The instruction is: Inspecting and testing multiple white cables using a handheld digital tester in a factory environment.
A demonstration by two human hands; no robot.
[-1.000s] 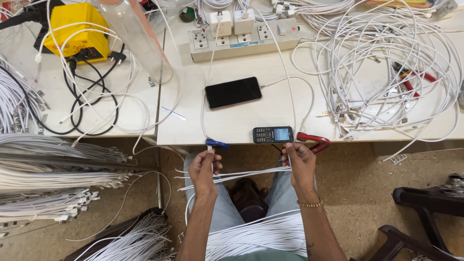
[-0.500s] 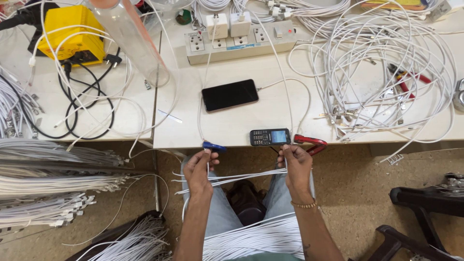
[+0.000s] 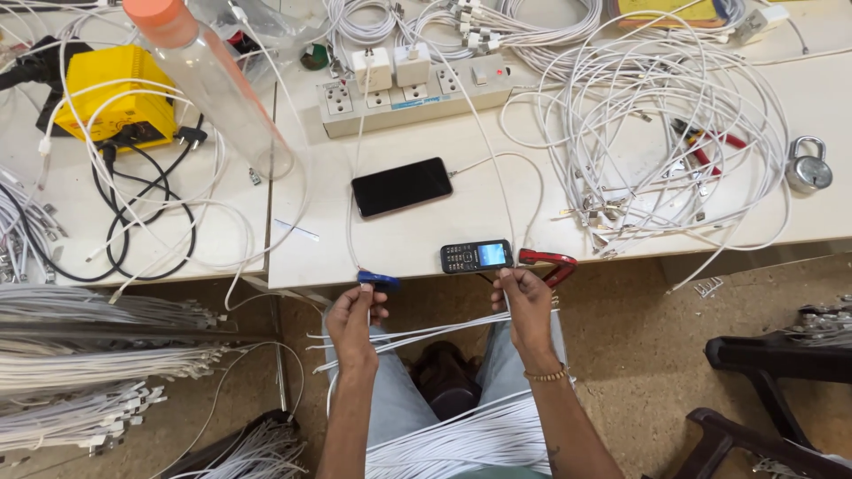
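Pinching a thin white cable (image 3: 417, 334), left hand (image 3: 355, 321) at nine o'clock, right hand (image 3: 524, 302) at three; yellow box (image 3: 111, 98) lies at eleven.

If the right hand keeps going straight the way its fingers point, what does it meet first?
Probably the keypad phone at the table edge: the right hand points up toward it, fingertips just below. The red pliers lie beside it. Depth is unclear.
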